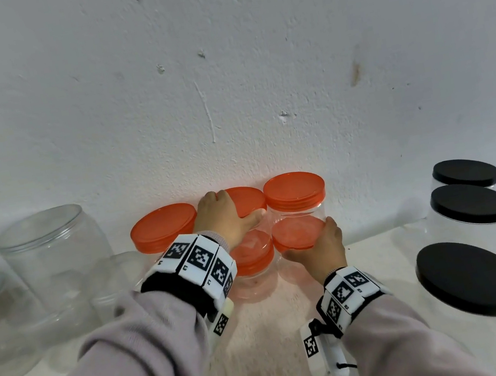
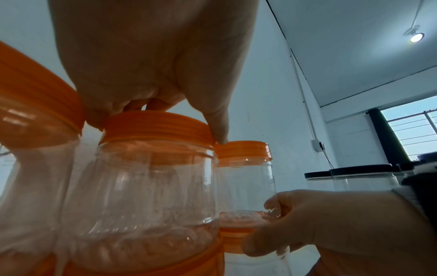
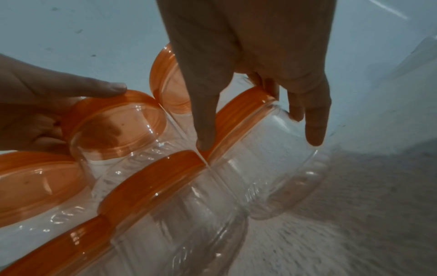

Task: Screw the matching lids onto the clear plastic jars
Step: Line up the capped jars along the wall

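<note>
— Where are the orange-lidded jars from where you stand?

— Pushed right up against the white wall, stacked two high at the back edge of the table. The left hand lies over the orange lid of the middle top jar, fingers curled over the far rim and thumb pressed on the near edge, so it grips that lid.

— And the other hand?

— The right hand is lower, beside it. Its fingers wrap around the lower right jar, the thumb on its orange lid rim. Another capped jar stands on top of that one.

— Any slack between the jars?

— Hardly. The wrist views show lids touching edge to edge, and a further orange lid sits just left of the left hand. No gap behind; the wall closes it off.

— So where is there room?

— In front. The tabletop between the two sleeves lies bare toward the near edge. To the left stand clear open jars, near but apart from the orange group. To the right, well apart, a cluster of black-lidded jars runs down to the frame's edge, with a strip of bare table between them and the right hand.
</note>
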A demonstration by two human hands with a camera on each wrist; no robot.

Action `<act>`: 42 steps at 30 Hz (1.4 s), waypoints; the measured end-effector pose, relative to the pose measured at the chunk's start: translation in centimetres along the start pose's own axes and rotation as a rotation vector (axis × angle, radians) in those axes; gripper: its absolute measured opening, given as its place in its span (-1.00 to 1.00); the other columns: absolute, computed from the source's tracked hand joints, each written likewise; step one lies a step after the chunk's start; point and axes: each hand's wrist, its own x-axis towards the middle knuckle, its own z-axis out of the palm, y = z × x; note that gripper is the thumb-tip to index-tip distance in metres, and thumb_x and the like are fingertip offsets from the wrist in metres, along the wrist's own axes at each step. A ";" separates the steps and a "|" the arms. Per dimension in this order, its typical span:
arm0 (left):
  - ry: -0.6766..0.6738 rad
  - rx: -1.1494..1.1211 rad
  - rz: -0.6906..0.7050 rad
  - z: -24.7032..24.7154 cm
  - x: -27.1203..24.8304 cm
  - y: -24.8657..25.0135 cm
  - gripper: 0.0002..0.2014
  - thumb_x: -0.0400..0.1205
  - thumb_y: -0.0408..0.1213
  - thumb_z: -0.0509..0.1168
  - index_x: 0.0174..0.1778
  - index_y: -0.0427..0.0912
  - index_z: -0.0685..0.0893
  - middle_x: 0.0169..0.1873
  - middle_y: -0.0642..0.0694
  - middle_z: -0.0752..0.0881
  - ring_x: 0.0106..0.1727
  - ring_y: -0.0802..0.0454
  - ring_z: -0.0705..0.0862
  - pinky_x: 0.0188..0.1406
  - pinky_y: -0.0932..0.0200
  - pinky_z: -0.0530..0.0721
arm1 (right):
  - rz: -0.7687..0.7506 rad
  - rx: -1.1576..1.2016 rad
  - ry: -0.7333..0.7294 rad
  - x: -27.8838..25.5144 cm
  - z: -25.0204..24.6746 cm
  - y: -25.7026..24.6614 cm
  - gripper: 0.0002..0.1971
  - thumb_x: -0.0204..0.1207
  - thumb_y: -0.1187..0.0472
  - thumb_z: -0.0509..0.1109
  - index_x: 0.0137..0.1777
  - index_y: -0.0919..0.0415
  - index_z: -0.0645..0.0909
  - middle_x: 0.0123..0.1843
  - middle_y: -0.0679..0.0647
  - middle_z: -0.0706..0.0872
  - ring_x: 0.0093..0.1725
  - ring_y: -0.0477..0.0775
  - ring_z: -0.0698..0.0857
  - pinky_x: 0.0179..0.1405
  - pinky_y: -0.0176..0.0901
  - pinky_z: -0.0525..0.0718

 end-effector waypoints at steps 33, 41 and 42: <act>-0.063 -0.421 0.525 -1.4 -12.4 5.8 -0.48 0.58 -0.06 0.36 0.46 -0.01 0.44 0.40 0.09 0.52 0.41 0.20 0.47 0.39 0.22 0.41 | -0.683 0.100 -0.028 -19.2 -11.4 -2.4 -0.37 0.49 0.10 0.48 0.40 -0.36 0.22 0.34 -0.58 0.34 0.43 -0.43 0.33 0.25 -0.70 0.23; -0.292 -0.404 0.523 1.7 -13.0 11.1 -0.40 0.56 0.01 0.38 0.51 0.04 0.37 0.43 0.07 0.46 0.44 0.17 0.42 0.47 0.01 0.45 | -0.761 0.005 0.014 -20.3 -20.4 -1.5 -0.47 0.39 -0.02 0.46 0.29 -0.42 0.33 0.30 -0.66 0.36 0.29 -0.63 0.36 0.12 -0.76 0.29; -0.327 -0.406 0.504 2.1 -12.9 11.5 -0.36 0.55 0.02 0.39 0.53 0.05 0.33 0.46 0.08 0.43 0.46 0.17 0.40 0.48 0.00 0.44 | -0.760 -0.017 0.017 -20.1 -21.2 -1.2 -0.49 0.41 -0.05 0.46 0.28 -0.41 0.34 0.30 -0.60 0.39 0.29 -0.62 0.36 0.12 -0.76 0.29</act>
